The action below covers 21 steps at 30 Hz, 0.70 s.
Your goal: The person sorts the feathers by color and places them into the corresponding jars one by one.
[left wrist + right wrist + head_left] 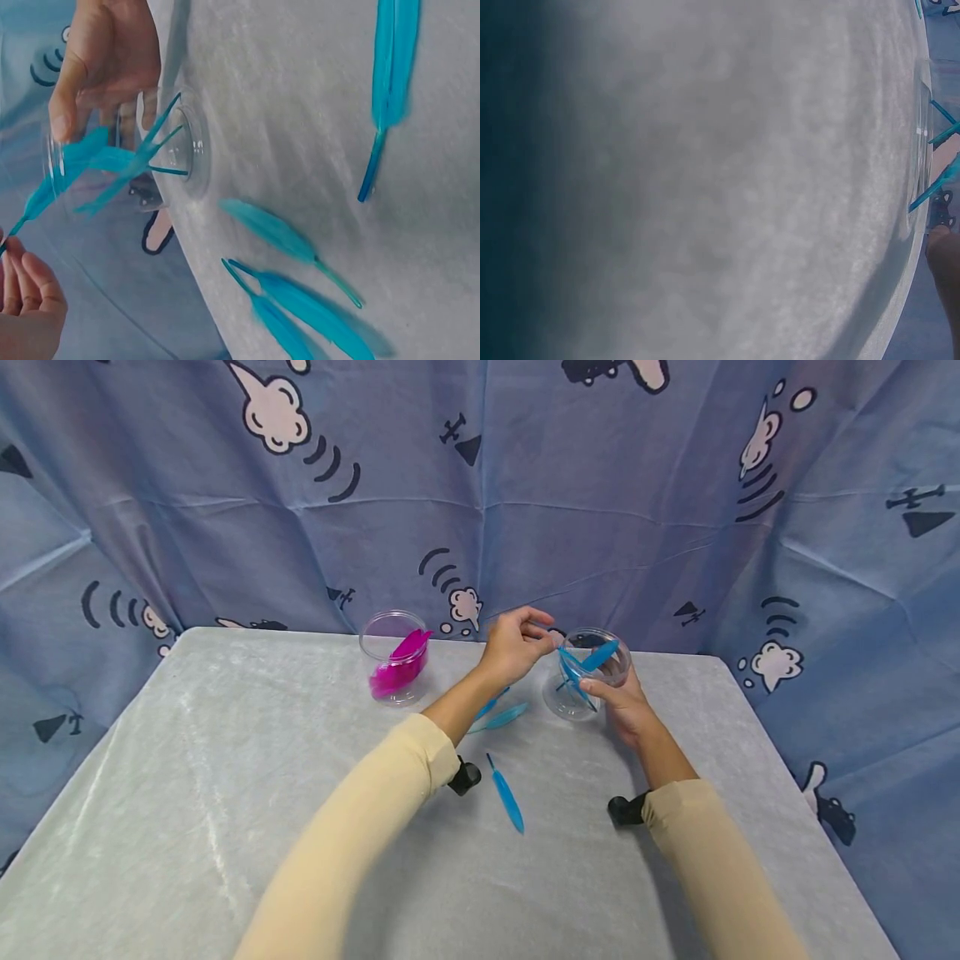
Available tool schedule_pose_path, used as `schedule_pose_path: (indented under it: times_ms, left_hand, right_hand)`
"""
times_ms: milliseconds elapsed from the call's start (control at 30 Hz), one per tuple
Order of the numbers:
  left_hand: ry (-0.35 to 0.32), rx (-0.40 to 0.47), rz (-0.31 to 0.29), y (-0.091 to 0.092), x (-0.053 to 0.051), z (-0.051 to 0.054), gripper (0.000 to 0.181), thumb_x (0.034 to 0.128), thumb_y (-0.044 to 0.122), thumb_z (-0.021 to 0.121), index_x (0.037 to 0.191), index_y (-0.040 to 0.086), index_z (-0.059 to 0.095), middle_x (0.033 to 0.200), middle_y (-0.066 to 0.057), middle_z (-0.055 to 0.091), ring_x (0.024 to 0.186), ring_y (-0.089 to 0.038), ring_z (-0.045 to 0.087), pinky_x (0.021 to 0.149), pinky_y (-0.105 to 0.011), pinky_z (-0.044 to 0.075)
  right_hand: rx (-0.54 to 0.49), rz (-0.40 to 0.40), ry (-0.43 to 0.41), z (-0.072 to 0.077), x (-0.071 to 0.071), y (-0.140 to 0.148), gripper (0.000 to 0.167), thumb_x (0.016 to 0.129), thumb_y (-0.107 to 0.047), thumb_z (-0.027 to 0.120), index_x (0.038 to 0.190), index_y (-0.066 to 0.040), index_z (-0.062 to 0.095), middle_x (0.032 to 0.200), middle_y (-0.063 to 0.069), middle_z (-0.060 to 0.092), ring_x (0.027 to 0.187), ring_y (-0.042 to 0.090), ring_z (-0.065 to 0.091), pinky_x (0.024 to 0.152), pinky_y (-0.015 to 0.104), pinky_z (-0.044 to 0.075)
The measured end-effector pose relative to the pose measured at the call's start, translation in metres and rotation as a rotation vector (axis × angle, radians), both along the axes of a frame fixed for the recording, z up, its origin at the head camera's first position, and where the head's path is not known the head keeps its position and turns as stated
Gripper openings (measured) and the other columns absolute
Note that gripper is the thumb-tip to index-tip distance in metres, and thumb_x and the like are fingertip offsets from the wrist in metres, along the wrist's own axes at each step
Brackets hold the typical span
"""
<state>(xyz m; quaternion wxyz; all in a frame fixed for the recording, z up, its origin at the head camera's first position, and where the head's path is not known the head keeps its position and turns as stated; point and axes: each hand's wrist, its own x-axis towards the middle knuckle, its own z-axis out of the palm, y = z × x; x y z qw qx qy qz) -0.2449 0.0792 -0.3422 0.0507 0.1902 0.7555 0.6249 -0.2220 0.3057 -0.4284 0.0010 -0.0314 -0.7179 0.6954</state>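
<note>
My left hand (pixel 517 645) pinches a blue feather (pixel 49 184) by its quill at the mouth of a clear jar (pixel 558 703). The feather's vane reaches into the jar, vane end first. Inside lie other blue feathers (pixel 139 165), with their quills toward the base. My right hand (pixel 628 703) grips the jar's side, thumb in front and fingers behind it. On the cloth nearer me lie several more feathers: a blue feather (pixel 507 797), a paler teal feather (pixel 504 717) and two blue feathers (pixel 315 311) partly under my left forearm in the head view.
A second clear jar (pixel 388 693) with magenta feathers (pixel 401 668) stands at the table's back, left of my left hand. A grey-white cloth covers the table (pixel 187 760). A patterned blue curtain (pixel 480 485) hangs right behind the table's back edge.
</note>
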Motion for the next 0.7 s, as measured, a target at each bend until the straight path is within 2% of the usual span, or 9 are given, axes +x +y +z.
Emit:
schedule_pose_path:
  times_ms: [300,467,700]
  left_hand:
    - [0.001,0.023,0.003,0.010,0.005,0.001,0.022,0.0930,0.004,0.069,0.114,0.001,0.068,0.096,-0.010,0.071,0.086,-0.017,0.066,0.074,-0.025,0.054]
    - [-0.015,0.049,-0.034,0.012,0.006,0.000,0.020,0.0941,0.004,0.067,0.114,0.000,0.068,0.098,-0.012,0.072,0.088,-0.020,0.068,0.075,-0.024,0.055]
    - [-0.081,0.077,-0.087,0.012,0.004,-0.003,0.022,0.0971,0.007,0.064,0.118,0.000,0.066,0.101,-0.012,0.073,0.093,-0.026,0.071,0.077,-0.025,0.056]
  right_hand:
    - [-0.007,0.006,0.007,-0.001,0.000,0.001,0.095,0.091,-0.006,0.068,0.160,-0.028,0.006,0.166,0.011,0.010,0.152,0.028,0.008,0.122,0.048,0.006]
    - [-0.012,0.014,0.019,0.000,0.001,0.000,0.095,0.091,-0.005,0.067,0.160,-0.027,0.006,0.166,0.012,0.010,0.152,0.029,0.010,0.122,0.049,0.007]
    - [-0.015,0.013,0.021,-0.001,0.001,0.000,0.095,0.091,-0.005,0.067,0.160,-0.026,0.005,0.165,0.013,0.010,0.152,0.030,0.010,0.122,0.049,0.008]
